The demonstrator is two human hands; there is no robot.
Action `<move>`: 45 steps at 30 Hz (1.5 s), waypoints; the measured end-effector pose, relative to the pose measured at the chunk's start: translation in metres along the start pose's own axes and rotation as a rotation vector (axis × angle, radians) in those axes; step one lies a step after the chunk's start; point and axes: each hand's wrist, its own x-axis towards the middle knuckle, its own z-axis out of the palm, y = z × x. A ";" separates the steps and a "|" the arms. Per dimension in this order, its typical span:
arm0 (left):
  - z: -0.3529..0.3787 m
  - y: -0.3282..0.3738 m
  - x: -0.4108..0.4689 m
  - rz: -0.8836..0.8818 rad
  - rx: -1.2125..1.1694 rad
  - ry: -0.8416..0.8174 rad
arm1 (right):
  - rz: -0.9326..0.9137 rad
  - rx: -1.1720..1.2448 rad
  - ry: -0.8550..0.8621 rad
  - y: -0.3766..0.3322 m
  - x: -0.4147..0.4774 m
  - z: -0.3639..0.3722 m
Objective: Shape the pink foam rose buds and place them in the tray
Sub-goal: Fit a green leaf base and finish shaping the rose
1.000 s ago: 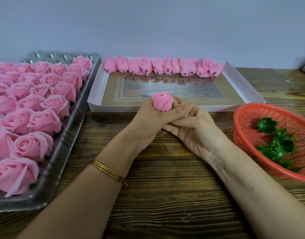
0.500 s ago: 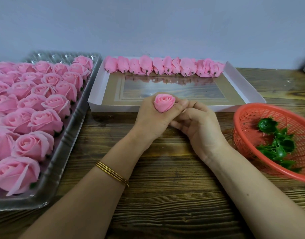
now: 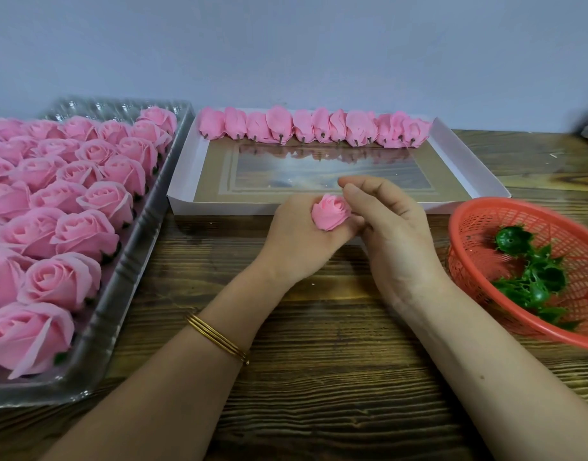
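Observation:
My left hand (image 3: 299,241) grips a small pink foam rose bud (image 3: 330,212) upright, just in front of the white tray (image 3: 182,197). Right beside the bud is my right hand (image 3: 390,224), its fingers loosely curled; its fingertips are raised above the bud and its lower fingers touch my left hand. A row of pink buds (image 3: 314,129) lies along the white tray's far edge with their stems pointing toward me. The tray's middle shows a bare reflective floor.
A clear plastic tray (image 3: 126,277) at the left is packed with several open pink roses (image 3: 63,227). A red mesh basket (image 3: 478,227) with green plastic calyxes (image 3: 532,281) sits at the right. Everything rests on a dark wooden table (image 3: 319,377) against a pale wall.
My right hand has let go of my left hand and the bud's base and has risen beside the bud. The bud now tilts slightly to the right.

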 end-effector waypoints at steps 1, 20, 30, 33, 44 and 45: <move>0.000 0.001 -0.001 -0.010 0.022 -0.023 | -0.009 -0.002 0.000 -0.001 -0.001 0.001; 0.003 -0.006 0.001 0.013 0.115 -0.062 | -0.240 -0.372 -0.106 0.009 -0.004 0.005; 0.004 -0.004 0.003 -0.008 0.077 -0.055 | -0.232 -0.468 -0.158 0.012 -0.004 0.004; 0.004 -0.003 0.003 -0.012 0.053 -0.043 | -0.225 -0.519 -0.167 0.014 -0.004 0.004; 0.003 -0.005 0.003 -0.016 0.145 0.001 | -0.213 -0.695 -0.219 0.016 -0.005 0.002; 0.003 -0.006 0.004 -0.022 0.155 0.007 | -0.234 -0.715 -0.224 0.015 -0.006 0.002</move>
